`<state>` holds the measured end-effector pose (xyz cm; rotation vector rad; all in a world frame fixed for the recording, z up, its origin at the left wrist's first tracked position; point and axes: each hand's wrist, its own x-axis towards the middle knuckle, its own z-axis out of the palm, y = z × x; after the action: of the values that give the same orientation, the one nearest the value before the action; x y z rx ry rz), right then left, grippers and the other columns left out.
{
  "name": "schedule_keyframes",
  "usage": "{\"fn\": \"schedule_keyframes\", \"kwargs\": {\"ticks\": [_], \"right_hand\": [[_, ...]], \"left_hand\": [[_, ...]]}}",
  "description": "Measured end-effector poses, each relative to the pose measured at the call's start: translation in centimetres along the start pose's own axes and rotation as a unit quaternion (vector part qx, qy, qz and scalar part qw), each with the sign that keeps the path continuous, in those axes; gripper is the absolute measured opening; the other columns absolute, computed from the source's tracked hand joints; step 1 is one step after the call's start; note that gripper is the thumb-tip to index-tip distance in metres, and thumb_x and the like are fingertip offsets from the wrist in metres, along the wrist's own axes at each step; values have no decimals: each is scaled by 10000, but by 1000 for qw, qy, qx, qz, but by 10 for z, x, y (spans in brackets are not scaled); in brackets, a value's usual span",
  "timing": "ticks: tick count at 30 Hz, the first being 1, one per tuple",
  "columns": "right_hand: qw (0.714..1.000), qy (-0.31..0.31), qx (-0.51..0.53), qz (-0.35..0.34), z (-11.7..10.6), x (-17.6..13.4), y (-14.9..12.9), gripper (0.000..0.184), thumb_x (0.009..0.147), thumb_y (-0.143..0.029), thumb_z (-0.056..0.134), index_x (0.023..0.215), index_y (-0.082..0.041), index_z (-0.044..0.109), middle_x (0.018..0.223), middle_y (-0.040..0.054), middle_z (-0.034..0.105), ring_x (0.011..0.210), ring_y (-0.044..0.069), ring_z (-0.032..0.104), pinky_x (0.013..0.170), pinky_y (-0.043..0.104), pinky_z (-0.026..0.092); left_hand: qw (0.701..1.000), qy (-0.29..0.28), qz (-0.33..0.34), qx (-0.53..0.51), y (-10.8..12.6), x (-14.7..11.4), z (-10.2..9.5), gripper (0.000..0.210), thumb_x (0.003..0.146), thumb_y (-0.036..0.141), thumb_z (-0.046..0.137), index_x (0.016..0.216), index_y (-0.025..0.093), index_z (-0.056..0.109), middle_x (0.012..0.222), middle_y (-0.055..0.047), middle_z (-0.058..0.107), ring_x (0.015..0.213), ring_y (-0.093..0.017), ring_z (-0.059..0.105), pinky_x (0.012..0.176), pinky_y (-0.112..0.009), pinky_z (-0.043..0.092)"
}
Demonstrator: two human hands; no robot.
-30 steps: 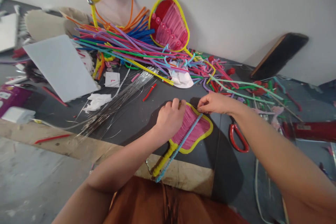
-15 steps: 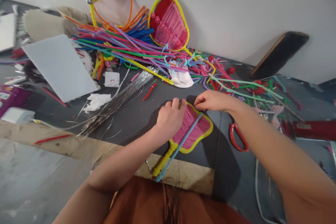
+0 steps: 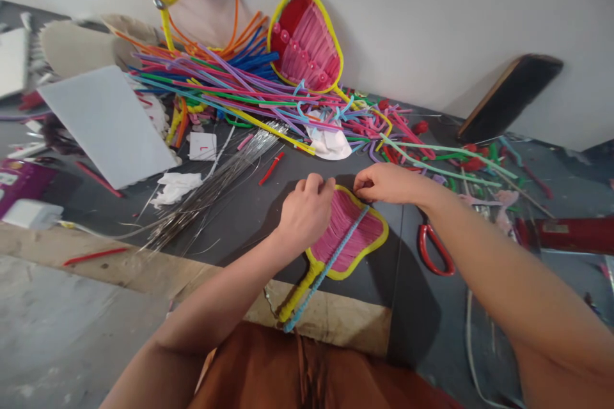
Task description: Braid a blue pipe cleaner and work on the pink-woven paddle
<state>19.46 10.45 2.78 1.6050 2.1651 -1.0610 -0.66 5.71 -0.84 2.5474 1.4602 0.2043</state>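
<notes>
A pink paddle-shaped piece [image 3: 357,239] with a yellow fuzzy rim and handle lies on the dark table in front of me. A light blue pipe cleaner [image 3: 330,263] runs slantwise across it, from the upper right rim down beside the handle. My left hand [image 3: 307,211] is over the paddle's left side, fingers curled together; what they hold, if anything, is hidden. At the top right rim, close to the blue pipe cleaner's upper end, my right hand [image 3: 386,183] is closed in a pinch. Whatever is between its fingertips is too small to make out.
Red-handled scissors [image 3: 434,252] lie right of the paddle, under my right forearm. Behind are heaped colourful pipe cleaners [image 3: 230,86], a second pink paddle [image 3: 309,45] and a leaning phone [image 3: 511,99]. Thin metal wires [image 3: 206,195] and a white board [image 3: 108,124] are to the left.
My left hand has shifted slightly left and up, uncovering more of the paddle's upper left part. My right hand stays nearly in place, still pinched.
</notes>
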Motion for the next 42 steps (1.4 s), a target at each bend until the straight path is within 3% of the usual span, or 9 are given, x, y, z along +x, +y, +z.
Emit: {"fn": "schedule_keyframes", "kwargs": {"ticks": [4,13,17,21,25,30,35,38,42], "right_hand": [[994,67,-78,-41,-4,-8,-9,164,788,-205,515,792,-213,678,684,-14,663,597,120,553,544,230,326],[986,118,-88,-74,-3,-8,-19,190,809,-174,513,863,-202,694,814,23,709,722,155,607,604,241,357],[988,128,62,-60,2,-9,-5,211,848,-243,510,927,-194,700,880,36,725,762,160,628,660,244,433],[941,169,292,5,18,-22,8,349,901,-230,413,1173,-167,622,1063,87,699,762,144,626,647,241,499],[920,173,352,28,39,-35,6,415,881,-151,402,1259,-169,572,1142,90,673,789,137,636,654,237,509],[926,194,324,16,53,-36,1,430,892,-172,408,1301,-176,543,1186,76,664,970,167,645,837,284,502],[953,217,211,10,52,-40,0,409,905,-196,410,1284,-187,565,1211,75,657,1120,201,597,988,350,428],[961,238,141,21,46,-42,0,367,903,-239,453,1231,-207,614,1244,74,637,1155,216,575,991,347,417],[959,269,88,9,33,-35,-2,291,860,-254,545,1113,-229,687,1141,50,687,1032,209,626,896,311,451]], "left_hand": [[997,47,14,-68,-13,8,-2,346,909,131,382,1178,118,598,1108,-130,629,1025,-237,568,917,-392,439],[973,12,-43,-225,-11,22,-5,264,901,234,474,1042,189,692,1038,-53,715,957,-181,644,824,-264,465],[964,-7,-81,-252,-15,28,-13,230,855,248,507,894,214,731,879,-11,737,832,-165,656,704,-226,440],[948,-11,-131,-291,-18,32,-14,263,835,298,497,857,185,734,742,-11,718,709,-153,634,602,-215,401],[943,-12,-129,-308,-16,33,-13,281,828,320,487,834,175,728,704,-8,697,658,-137,606,578,-212,378],[948,-9,-109,-299,-10,33,-15,283,829,307,479,814,165,723,689,-11,679,676,-139,602,572,-213,347],[960,-9,-98,-264,-6,32,-17,281,836,298,474,850,190,733,759,-10,709,736,-151,619,609,-218,352],[966,-15,-83,-244,-5,33,-16,288,844,295,465,829,193,734,729,-3,698,711,-146,610,596,-220,338],[975,-30,-55,-214,-2,35,-15,300,857,285,444,816,204,730,751,-1,701,699,-143,594,585,-225,319]]}}
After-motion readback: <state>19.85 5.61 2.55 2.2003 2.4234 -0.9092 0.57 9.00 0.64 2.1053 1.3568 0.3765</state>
